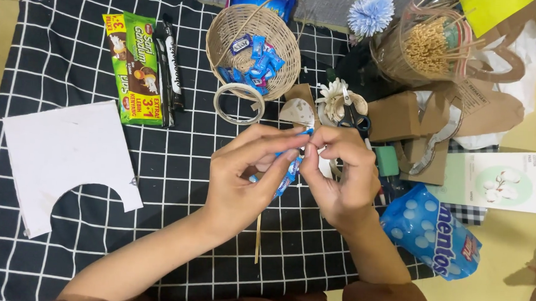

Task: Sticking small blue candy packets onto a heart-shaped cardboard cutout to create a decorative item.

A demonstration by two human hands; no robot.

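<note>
A thin wooden stick (pixel 258 235) was seen standing out below the two hands, over the black checked cloth (pixel 71 48) on the desk. A small blue candy wrapper (pixel 289 172) was held between the hands: it was pinched by the left hand (pixel 242 179) from the left and by the fingertips of the right hand (pixel 340 179) from the right, both hands being pressed close together. Beyond the hands, a roll of tape (pixel 238 103) was laid flat, and farther off a wicker basket (pixel 225 35) of blue candies was set.
</note>
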